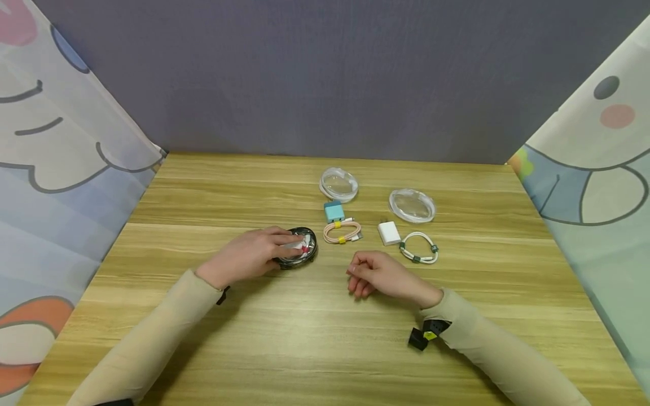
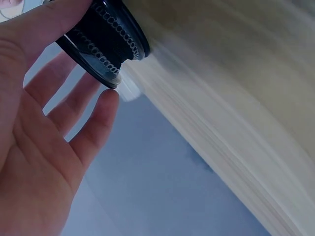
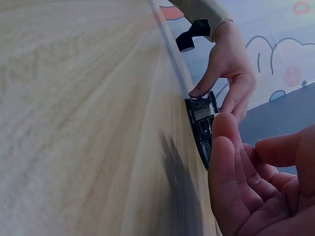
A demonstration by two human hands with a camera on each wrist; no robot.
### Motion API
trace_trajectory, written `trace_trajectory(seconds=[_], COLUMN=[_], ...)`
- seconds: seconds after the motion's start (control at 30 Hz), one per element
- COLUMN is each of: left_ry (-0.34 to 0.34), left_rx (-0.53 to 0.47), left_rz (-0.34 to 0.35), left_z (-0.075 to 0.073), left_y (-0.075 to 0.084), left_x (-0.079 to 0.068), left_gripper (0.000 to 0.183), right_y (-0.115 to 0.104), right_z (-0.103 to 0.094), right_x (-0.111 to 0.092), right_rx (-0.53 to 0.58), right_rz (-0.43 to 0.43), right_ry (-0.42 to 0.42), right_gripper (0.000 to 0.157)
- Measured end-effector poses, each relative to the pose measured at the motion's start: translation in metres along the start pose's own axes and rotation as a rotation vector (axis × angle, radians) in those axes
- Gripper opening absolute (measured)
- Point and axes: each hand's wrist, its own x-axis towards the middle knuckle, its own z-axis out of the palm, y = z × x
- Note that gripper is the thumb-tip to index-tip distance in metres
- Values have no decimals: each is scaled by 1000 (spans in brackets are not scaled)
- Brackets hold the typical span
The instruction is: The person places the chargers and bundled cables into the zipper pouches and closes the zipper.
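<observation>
My left hand (image 1: 249, 256) holds a round, clear case with a black rim (image 1: 299, 261) on the table, left of centre. Something white with a bit of red shows inside it. In the left wrist view the thumb and fingers lie on opposite sides of the case (image 2: 106, 37), whose edge has a zipper-like pattern. To the right, my right hand (image 1: 381, 274) hovers over the table with loosely bent fingers and nothing in them. Near it lie a coiled pink cable (image 1: 335, 241) with yellow ties, a white charger (image 1: 389, 233) and a coiled white cable (image 1: 418, 260) with green ties.
A blue charger (image 1: 334, 212) lies behind the pink cable. Farther back are two clear round cases with white rims, the left one (image 1: 338, 185) and the right one (image 1: 412, 206). A grey partition (image 1: 325, 84) borders the wooden table (image 1: 304, 349) at the back.
</observation>
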Motion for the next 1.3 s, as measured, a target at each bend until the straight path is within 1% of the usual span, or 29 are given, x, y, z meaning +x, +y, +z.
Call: trace_trajectory(seconds=[0.3,0.57,0.63,0.8,0.97,1.2,1.3], left_ry=[33,-1,-3,22,43,45,43], left_rx=[-6,-37,-44,-54,-63,-41,-48], left_rz=[-66,-164,-180,-182,-195,-194,-205], left_z=[-4,-6,-7,-9,-10,-9,-9], left_y=[-16,-29,-31,-37,-39,-47,-51], left_x=[-11,-21,-23,-27,-29,-33,-34], left_gripper=[55,58,58,55,50,47,45], right_y=[0,0,0,3,5,9,11], right_z=[-5,-13,-15,-21,-26,-34,-37], right_x=[-4,-7,-8,-10,-12,-14,-15], right_rx=[17,1,-9,-27,-14,-26,-30], right_rz=[-16,-4,-7,-7,-10,-19,-18], right_ry=[0,33,38,50,58,75,84], right_gripper=[27,26,26,27,28,26,26])
